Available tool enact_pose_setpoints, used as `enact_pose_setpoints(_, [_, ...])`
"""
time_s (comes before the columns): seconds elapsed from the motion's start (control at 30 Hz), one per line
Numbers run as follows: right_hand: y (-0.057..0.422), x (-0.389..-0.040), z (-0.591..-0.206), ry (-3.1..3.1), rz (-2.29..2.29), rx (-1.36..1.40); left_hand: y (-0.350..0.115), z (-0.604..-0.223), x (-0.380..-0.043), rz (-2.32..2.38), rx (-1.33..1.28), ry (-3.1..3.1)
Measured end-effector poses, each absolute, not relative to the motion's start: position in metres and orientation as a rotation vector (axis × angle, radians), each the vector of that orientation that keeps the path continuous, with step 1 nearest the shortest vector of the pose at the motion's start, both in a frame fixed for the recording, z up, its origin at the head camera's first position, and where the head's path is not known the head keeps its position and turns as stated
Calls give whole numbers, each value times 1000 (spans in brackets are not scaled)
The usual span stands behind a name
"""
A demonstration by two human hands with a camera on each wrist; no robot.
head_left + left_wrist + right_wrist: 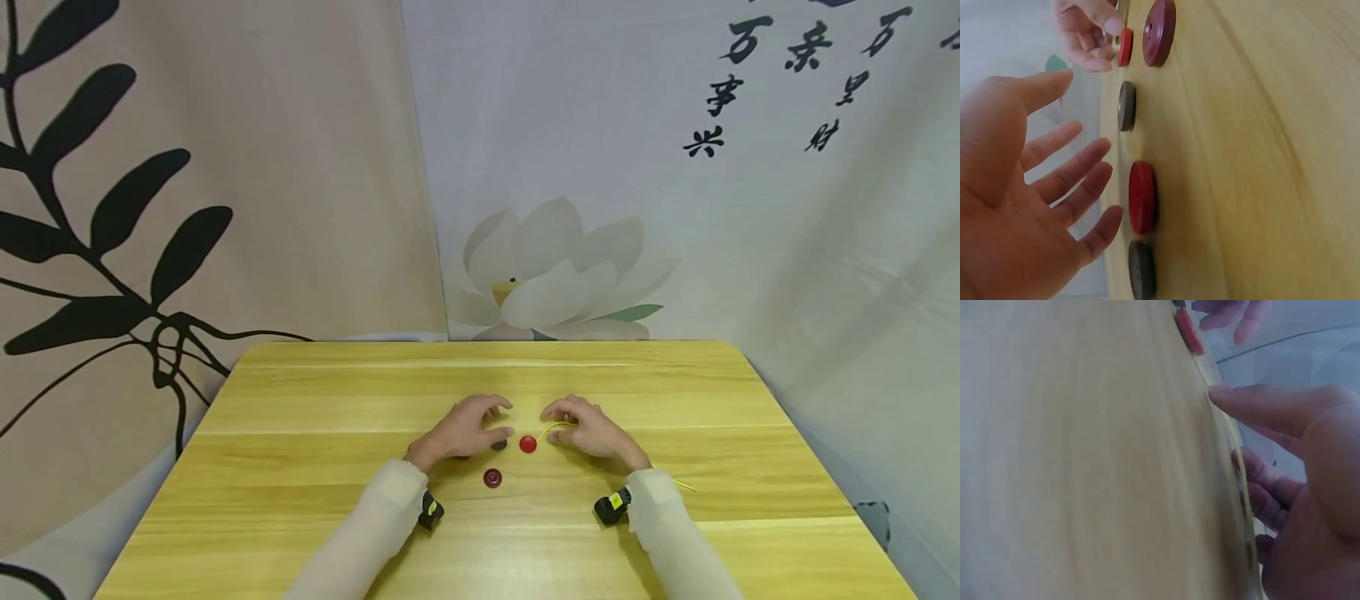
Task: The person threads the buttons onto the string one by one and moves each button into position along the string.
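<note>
In the head view my left hand [463, 427] hovers above the table with its fingers loosely bent and nothing in them. A dark grey button [499, 446] shows by its thumb. The left wrist view gives another red button [1142, 197] and a second grey button [1142, 270] below that hand's fingers. Between my two hands lies a bright red button [528, 444]; a maroon button [492, 477] with holes lies closer to me. My right hand [592, 432] is over a thin yellow cord [1244, 494], thumb and fingers apart. The cord runs past its fingertips, partly hidden under the hand.
The wooden table [300, 400] has light grain and rounded far corners. Behind it hangs a pale curtain [315, 167] with printed leaves, a lotus and dark characters. The cord's tail [686, 486] emerges to the right of my right wrist.
</note>
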State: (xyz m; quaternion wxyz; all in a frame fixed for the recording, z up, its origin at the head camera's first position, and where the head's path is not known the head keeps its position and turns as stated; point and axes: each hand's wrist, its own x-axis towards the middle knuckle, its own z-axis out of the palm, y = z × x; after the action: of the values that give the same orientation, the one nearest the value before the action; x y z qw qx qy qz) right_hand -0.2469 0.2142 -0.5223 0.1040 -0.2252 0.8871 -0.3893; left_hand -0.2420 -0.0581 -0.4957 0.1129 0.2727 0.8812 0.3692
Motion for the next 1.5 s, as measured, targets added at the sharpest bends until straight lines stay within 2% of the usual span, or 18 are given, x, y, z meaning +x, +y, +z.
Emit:
enact_pose_setpoints(0.63, [210,-253,-517,2625,-1116,-631,-30,-497,-249,953,739,2556])
enact_pose_setpoints(1.1, [209,-253,-519,2589,-1162,-624,-24,-497,-248,961,635,2590])
enact_pose_setpoints(1.5, [209,-252,-522,2614,-1144,-603,-22,-500,-246,934,645,2613])
